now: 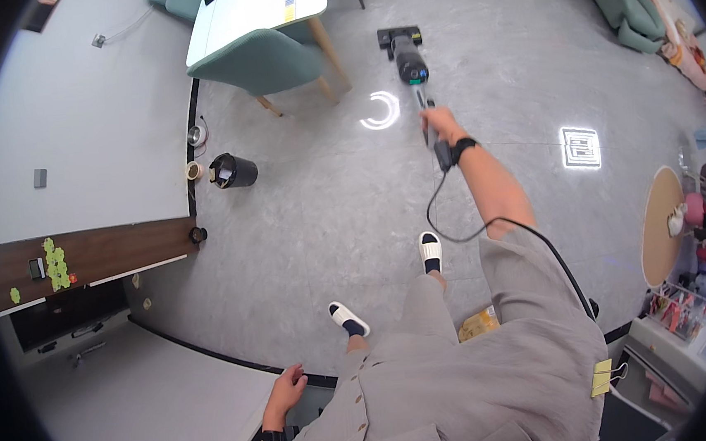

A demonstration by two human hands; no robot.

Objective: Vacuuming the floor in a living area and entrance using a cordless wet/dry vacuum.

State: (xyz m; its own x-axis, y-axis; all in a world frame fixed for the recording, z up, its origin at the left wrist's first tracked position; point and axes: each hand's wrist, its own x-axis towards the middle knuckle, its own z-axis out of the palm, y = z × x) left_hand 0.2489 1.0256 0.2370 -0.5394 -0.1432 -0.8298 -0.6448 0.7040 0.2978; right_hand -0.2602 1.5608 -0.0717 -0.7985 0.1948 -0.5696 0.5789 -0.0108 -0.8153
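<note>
The right hand (440, 122) grips the handle (420, 97) of a dark stick vacuum cleaner (410, 65), its head (392, 35) on the grey floor (319, 215) at one o'clock, while the left hand (287, 388) hangs free at seven o'clock, fingers (300, 380) loosely bent, and a black bin (238, 171) stands at ten o'clock.

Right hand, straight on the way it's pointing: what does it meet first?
Most likely the dark body of the vacuum cleaner, just ahead of the right hand, which grips its handle. Depth is hard to judge from this one view.
</note>
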